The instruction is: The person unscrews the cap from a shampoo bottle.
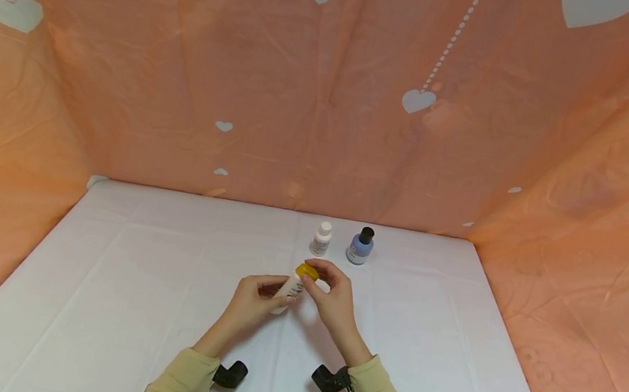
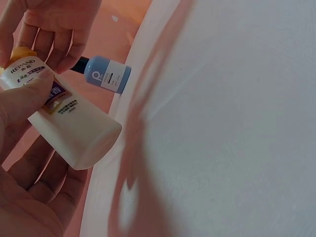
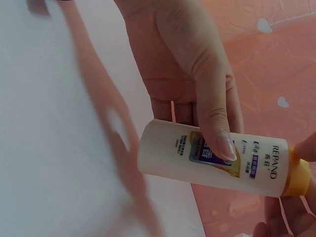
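Note:
A white bottle (image 3: 173, 158) with a yellow cap (image 1: 307, 271) and a purple-and-gold label is held tilted above the table, cap end up and to the right in the head view. My left hand (image 1: 252, 298) grips its body, thumb across the label and fingers behind. At the other end, my right hand (image 1: 336, 296) pinches the yellow cap between thumb and fingers. The cap sits on the bottle's neck. In the left wrist view the bottle's rounded base (image 2: 98, 145) points toward the table, clear of the cloth.
Beyond the hands stand a small white bottle (image 1: 321, 239) with a white cap and a blue bottle (image 1: 360, 247) with a black cap, both upright. A white cloth (image 1: 121, 303) covers the table. Orange curtains (image 1: 318, 88) with hearts enclose the back and sides.

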Demonstrator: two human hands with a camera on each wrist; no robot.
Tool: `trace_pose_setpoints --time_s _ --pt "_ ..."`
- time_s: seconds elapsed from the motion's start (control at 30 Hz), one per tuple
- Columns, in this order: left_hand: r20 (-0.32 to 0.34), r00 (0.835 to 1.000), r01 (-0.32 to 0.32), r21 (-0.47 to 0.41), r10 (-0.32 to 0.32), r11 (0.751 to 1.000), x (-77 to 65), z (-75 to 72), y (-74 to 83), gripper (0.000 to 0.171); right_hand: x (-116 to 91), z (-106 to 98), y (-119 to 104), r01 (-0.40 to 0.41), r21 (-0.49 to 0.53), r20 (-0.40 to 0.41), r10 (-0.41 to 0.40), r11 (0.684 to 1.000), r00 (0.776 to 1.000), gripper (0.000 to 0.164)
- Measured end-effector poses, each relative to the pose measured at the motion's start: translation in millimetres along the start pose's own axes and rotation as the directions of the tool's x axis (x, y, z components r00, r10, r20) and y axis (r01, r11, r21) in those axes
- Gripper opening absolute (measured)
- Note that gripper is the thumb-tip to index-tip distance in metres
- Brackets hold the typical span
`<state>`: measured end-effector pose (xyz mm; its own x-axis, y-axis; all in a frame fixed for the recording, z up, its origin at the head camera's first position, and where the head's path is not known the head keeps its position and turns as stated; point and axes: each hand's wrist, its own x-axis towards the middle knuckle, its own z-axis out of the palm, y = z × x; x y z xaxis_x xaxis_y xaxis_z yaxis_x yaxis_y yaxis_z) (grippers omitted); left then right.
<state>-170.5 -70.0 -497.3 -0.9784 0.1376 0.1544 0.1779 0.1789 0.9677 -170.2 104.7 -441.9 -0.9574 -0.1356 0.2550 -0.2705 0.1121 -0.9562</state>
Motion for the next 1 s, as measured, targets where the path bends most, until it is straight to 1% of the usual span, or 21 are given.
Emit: trace_pose_setpoints --time_s 0.07,0.17,0.3,0.37,0.47,0.57,0.6,0.7,0.8,1.0 --pt "-0.001 1.000 0.003 0.003 -0.003 1.000 -0.9 0.6 3.3 0.036 -0.1 -0.2 0.1 0.007 -0.007 0.008 -0.007 1.000 1.000 0.027" --pt "0.009 1.000 -0.015 0.016 0.015 1.000 -5.1 -0.4 17.9 0.034 -0.1 -0.5 0.2 0.015 -0.009 0.022 -0.014 1.000 1.000 0.027" --pt "0.033 0.999 -0.023 0.020 0.023 1.000 -9.0 -2.5 34.1 0.033 0.3 -1.4 -0.3 0.017 0.008 0.041 -0.018 1.000 0.999 0.028" --pt "0.032 0.999 -0.014 0.015 0.014 1.000 -7.8 -1.7 30.3 0.034 0.5 -1.8 -0.9 0.021 0.016 0.048 -0.021 1.000 0.999 0.028" --pt "0.017 1.000 -0.003 0.006 0.003 1.000 -4.3 0.2 17.8 0.034 0.9 -2.2 -1.1 0.036 0.013 0.052 -0.037 0.999 0.998 0.028" --pt "0.003 1.000 0.001 0.004 -0.001 1.000 -0.5 1.7 3.3 0.036 0.7 -2.6 -0.9 0.049 0.009 0.036 -0.049 0.999 0.998 0.029" --pt "0.001 1.000 -0.004 0.005 0.004 1.000 -0.1 1.6 1.2 0.036 0.7 -2.7 -0.9 0.053 0.007 0.028 -0.053 0.999 0.998 0.029" --pt "-0.004 1.000 -0.014 0.001 0.014 1.000 0.3 1.2 -2.1 0.037 0.1 -3.5 -1.2 0.057 0.005 0.000 -0.057 0.998 0.998 0.030" --pt "-0.017 1.000 0.001 -0.013 -0.001 1.000 0.5 0.7 -2.3 0.038 -0.4 -4.2 -1.9 0.058 0.002 -0.021 -0.058 0.998 0.998 0.030" --pt "-0.074 0.997 0.014 -0.007 -0.014 1.000 1.0 0.7 1.9 0.038 -1.3 -4.0 -3.9 0.039 0.007 -0.070 -0.038 0.999 0.997 0.031"
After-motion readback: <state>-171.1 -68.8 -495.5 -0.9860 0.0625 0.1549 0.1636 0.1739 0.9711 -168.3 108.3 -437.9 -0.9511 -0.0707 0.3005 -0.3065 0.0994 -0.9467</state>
